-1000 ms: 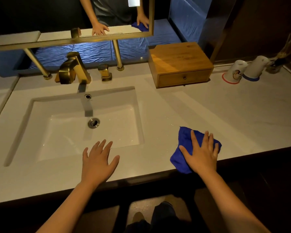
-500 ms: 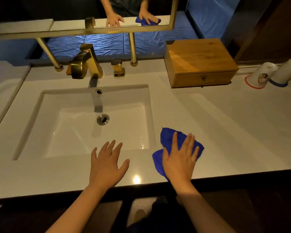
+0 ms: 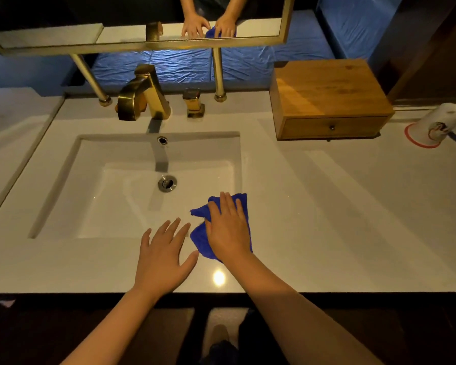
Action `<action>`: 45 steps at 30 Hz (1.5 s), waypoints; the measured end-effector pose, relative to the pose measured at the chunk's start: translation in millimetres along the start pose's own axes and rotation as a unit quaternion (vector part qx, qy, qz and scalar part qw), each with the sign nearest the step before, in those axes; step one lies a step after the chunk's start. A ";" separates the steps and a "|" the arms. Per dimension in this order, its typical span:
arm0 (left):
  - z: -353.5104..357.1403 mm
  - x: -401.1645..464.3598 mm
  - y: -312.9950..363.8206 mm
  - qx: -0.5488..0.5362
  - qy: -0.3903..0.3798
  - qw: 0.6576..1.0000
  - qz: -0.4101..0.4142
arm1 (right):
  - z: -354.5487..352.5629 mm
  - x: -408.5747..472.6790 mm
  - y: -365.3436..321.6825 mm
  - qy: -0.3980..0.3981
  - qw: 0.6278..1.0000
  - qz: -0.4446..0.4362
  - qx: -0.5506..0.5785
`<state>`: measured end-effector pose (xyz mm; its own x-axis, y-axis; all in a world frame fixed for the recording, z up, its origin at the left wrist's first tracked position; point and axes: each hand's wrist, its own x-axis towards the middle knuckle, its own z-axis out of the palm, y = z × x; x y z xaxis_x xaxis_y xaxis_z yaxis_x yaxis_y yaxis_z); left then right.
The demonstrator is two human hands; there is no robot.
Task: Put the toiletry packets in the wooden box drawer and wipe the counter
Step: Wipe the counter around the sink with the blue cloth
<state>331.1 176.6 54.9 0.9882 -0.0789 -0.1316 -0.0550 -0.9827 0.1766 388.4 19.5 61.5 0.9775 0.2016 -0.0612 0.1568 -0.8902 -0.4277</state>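
The right hand (image 3: 228,230) lies flat, palm down, on a blue cloth (image 3: 198,242). Fingers are straight & close together, pointing away from the person twd the sink (image 3: 132,196). It doesn't grab the cloth, just presses on it. The cloth is bunched up, sitting on the white counter (image 3: 327,233) right at the sink's front right corner, w/ a bit hanging over the sink edge.

The left hand (image 3: 163,256) is flat on the counter too, palm down, fingers spread wide, nothing in it. Its thumb tip is just beside the cloth. Both arms are bare & reach fwd from the bottom; the right one slants in from the right.

The wooden box (image 3: 327,93) sits at the back right of the counter, well apart from the hands. Its drawer (image 3: 332,127) is pushed in, w/ a small knob in the middle. No packets show. A white cup (image 3: 432,125) stands upside down to the right of the box. A gold tap (image 3: 140,93) is behind the sink.
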 end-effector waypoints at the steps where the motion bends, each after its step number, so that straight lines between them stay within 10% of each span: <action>1: -0.6 -0.5 0.4 -0.001 0.000 1.000 -0.001 | -0.4 0.3 -1.3 -0.001 0.999 -0.005 0.049; 6: -1.9 -1.4 0.3 0.007 0.000 1.000 -0.002 | -31.6 -10.9 1.6 0.039 0.896 0.104 0.429; 14: -5.6 3.2 4.6 -0.066 0.015 0.997 -0.036 | -122.8 -63.1 80.0 0.298 0.820 0.177 0.456; 24: -2.7 17.2 20.0 -0.027 0.041 0.994 -0.094 | -96.5 -75.3 198.3 0.122 0.948 0.285 -0.067; 39: -5.3 19.6 22.4 -0.019 0.026 0.994 -0.102 | -17.9 -6.5 43.7 0.064 0.997 0.010 0.041; 45: -4.6 19.5 22.3 -0.013 0.029 0.994 -0.107 | -24.0 -3.1 7.5 0.080 0.961 0.005 0.265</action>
<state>349.8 153.9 60.7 0.9834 0.1417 -0.1134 0.1601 -0.9714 0.1753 389.9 2.4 80.1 0.9944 0.0915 0.0537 0.0954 -0.5496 -0.8299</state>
